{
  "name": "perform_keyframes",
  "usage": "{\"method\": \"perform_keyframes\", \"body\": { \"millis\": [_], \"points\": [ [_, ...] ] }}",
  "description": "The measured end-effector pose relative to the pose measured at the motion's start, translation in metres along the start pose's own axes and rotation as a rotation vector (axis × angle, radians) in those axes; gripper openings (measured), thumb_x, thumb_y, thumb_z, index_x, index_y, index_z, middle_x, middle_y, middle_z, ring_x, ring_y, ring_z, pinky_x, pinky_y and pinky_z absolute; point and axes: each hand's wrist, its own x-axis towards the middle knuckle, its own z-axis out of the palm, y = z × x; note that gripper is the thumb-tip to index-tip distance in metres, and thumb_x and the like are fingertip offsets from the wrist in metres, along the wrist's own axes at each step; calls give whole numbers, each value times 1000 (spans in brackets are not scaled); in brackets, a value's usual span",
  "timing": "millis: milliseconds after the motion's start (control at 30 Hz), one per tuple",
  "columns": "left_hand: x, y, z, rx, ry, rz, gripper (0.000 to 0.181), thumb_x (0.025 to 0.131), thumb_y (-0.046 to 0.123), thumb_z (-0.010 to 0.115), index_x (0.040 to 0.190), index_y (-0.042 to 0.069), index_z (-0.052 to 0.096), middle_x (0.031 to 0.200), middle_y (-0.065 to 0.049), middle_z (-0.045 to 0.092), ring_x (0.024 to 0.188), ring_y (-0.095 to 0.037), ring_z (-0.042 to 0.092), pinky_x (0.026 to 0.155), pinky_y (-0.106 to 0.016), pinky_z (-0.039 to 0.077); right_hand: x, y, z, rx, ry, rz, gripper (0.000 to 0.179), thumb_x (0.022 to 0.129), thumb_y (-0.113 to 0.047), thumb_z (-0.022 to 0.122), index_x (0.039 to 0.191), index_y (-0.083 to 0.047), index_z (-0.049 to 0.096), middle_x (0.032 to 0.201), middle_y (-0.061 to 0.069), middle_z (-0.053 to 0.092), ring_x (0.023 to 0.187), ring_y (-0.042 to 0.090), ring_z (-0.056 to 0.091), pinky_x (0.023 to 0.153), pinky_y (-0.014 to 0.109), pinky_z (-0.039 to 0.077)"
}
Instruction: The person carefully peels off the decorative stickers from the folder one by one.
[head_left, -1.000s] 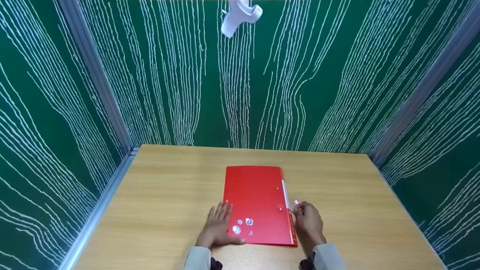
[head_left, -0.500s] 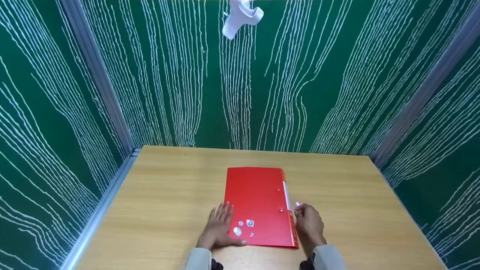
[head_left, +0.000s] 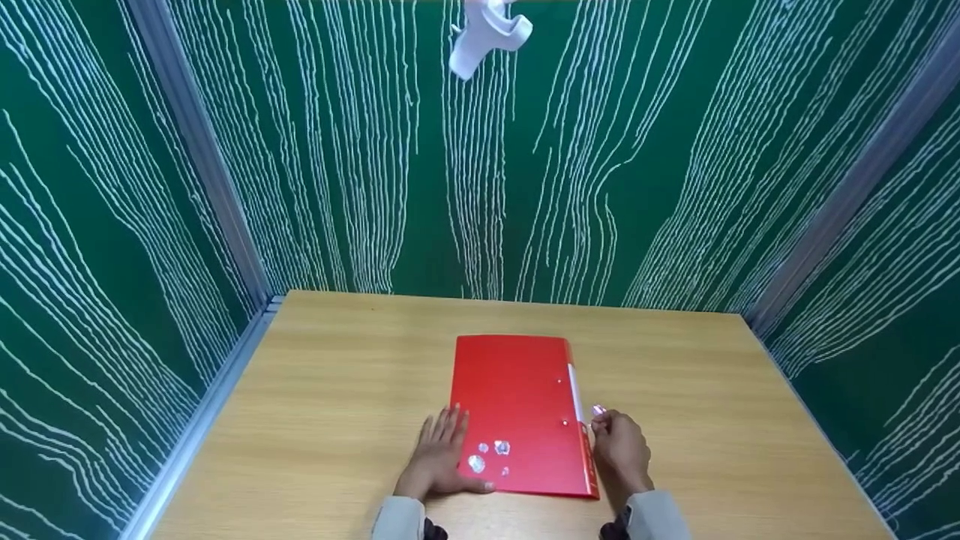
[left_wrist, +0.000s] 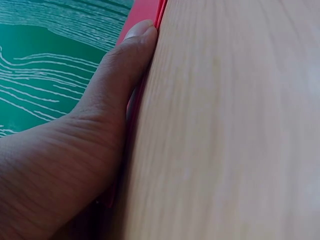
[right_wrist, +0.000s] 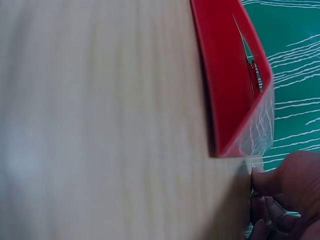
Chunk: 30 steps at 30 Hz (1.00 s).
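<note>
A red ring binder (head_left: 514, 405) lies closed on the table, its spine on the right. Several small shiny silver stickers (head_left: 476, 463) sit on its lower left cover. My left hand (head_left: 439, 457) rests on the binder's lower left edge with fingers straight and spread. In the left wrist view the thumb (left_wrist: 132, 55) lies along the binder's bottom edge. Just right of the spine, my right hand (head_left: 621, 448) pinches a small shiny pinkish piece (head_left: 598, 410) between thumb and fingers. What that piece is cannot be made out. The right wrist view shows the binder's hollow spine end (right_wrist: 235, 75) near this hand.
The wooden table (head_left: 337, 375) extends around the binder on all sides. Green walls (head_left: 420, 187) with white wavy lines stand behind and at both sides, joined by metal posts (head_left: 202, 150). A white plastic bracket (head_left: 487, 34) hangs at the top centre.
The head view has shifted very slightly, so everything appears a little lower and to the right. Both hands keep the same places relative to the binder.
</note>
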Motion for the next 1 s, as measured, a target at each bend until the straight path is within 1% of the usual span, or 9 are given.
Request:
{"method": "perform_keyframes", "body": {
  "millis": [133,367,467,733,900,1000],
  "points": [
    [0,0,0,7,4,1,128,73,79,65,160,9,3,169,-13,-2,157,-36,0,125,-57,2,0,0,0,1,1,5,12,94,-16,62,99,-7,69,94,10,70,78,22,61,59,37,44],
    [0,0,1,15,14,3,128,73,79,65,160,9,4,169,-13,-1,156,-36,1,125,-57,3,-1,0,0,10,11,5,12,95,-15,60,98,-7,69,94,9,70,79,21,61,59,34,43],
    [0,-1,1,12,13,7,127,73,79,65,160,8,5,169,-14,0,156,-36,1,125,-57,3,-1,1,0,17,12,4,13,95,-15,60,98,-6,69,93,9,71,78,22,61,59,35,43],
    [2,-1,-1,-5,7,14,128,73,77,67,160,7,5,169,-14,0,156,-36,0,125,-57,2,1,0,-2,9,30,6,14,93,-18,59,96,-8,69,92,10,71,75,23,61,54,35,41],
    [2,-1,-1,-16,5,14,127,73,77,67,160,8,5,169,-14,0,156,-36,1,125,-58,2,0,0,-3,8,22,0,14,94,-17,58,97,-7,68,92,11,71,74,23,61,54,34,41],
    [1,-2,1,-15,6,13,127,73,77,66,160,8,5,169,-13,0,156,-36,1,125,-58,2,0,1,-2,11,7,2,15,94,-17,58,98,-6,68,92,10,70,75,22,60,55,33,41]
  ]
}}
